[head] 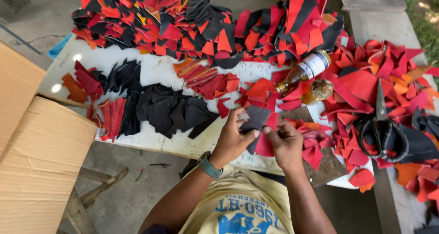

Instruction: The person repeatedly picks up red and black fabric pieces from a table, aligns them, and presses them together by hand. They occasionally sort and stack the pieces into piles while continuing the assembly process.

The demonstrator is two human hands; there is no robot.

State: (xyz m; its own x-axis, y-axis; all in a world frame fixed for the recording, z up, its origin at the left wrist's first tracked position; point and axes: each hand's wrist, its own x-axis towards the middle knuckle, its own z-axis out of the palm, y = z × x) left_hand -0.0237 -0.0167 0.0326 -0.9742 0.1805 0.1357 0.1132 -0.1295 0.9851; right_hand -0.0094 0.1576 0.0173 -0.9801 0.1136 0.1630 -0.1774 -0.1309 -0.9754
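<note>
Head view, nearest first: both forearms rise from the yellow shirt (242,211) at six o'clock, the left hand (233,138), watch (209,165) at its wrist, pinching the upper left edge of a black leather piece (256,119) between thumb and fingers, while the right hand (286,142) is closed on a red leather piece (265,145) lapped against it. Both pieces are held together above the near edge of the white table (151,71). Farther out, a black scrap pile (169,108) lies at ten o'clock, black scissors (382,129) at three o'clock, a glass bottle (306,69) at one o'clock, and mixed red and black offcuts (206,19) at twelve o'clock.
</note>
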